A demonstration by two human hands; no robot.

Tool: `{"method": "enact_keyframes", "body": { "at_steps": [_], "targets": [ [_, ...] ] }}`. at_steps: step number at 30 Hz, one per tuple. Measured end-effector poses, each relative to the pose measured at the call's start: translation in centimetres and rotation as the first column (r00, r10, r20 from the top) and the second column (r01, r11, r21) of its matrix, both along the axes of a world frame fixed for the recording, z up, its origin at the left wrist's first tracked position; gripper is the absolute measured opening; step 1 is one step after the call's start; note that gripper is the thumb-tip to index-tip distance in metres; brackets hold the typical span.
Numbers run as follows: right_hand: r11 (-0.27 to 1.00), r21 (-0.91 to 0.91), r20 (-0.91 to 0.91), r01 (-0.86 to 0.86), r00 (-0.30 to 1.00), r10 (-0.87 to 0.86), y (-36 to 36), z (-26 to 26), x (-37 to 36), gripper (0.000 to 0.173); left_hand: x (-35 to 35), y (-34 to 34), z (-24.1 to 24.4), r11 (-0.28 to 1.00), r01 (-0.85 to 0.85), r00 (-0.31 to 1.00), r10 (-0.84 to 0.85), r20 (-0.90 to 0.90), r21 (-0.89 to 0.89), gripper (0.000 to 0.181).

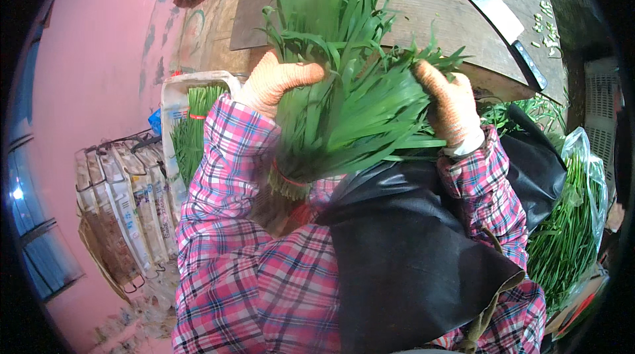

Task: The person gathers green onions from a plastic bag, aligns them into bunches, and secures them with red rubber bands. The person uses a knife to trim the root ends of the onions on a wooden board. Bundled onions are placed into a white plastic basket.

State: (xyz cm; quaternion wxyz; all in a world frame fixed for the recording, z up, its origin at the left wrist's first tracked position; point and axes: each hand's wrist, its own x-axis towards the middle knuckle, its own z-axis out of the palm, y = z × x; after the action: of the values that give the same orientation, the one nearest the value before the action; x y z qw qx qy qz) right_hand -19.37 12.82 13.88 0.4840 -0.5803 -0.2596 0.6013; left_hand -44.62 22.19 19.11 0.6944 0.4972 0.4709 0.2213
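Observation:
A large bunch of leafy green chives is between my two gloved hands above my lap. A red band ties it near the cut stem ends, which point down toward me. My left hand, in an orange-and-white work glove, grips the leaves from the left with its thumb across them. On the right, my right hand, gloved alike, holds the spread leaf tips. Its fingers are partly hidden by the leaves. Some upper leaves are blurred and overhang the wooden board.
A cleaver lies on the board's right side, near chopped stem bits. Left of me, a white crate holds a banded bunch, beside stacked crates. At right, more chives lie in clear plastic. A black apron covers my lap.

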Motion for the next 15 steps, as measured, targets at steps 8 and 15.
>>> {"method": "enact_keyframes", "body": {
  "at_steps": [8,15],
  "targets": [
    [0.93,0.35,0.414,-0.111,0.909,-0.047,1.4,-2.4,4.2,0.045,-2.9,0.5,-0.3,0.991,-0.122,0.981,0.111,0.16,0.059,0.057],
    [0.903,0.069,0.266,-0.424,0.88,0.393,0.3,0.7,3.6,0.041,-10.7,4.0,7.3,0.856,-0.475,0.857,0.396,0.331,0.204,0.048]
  ]
}}
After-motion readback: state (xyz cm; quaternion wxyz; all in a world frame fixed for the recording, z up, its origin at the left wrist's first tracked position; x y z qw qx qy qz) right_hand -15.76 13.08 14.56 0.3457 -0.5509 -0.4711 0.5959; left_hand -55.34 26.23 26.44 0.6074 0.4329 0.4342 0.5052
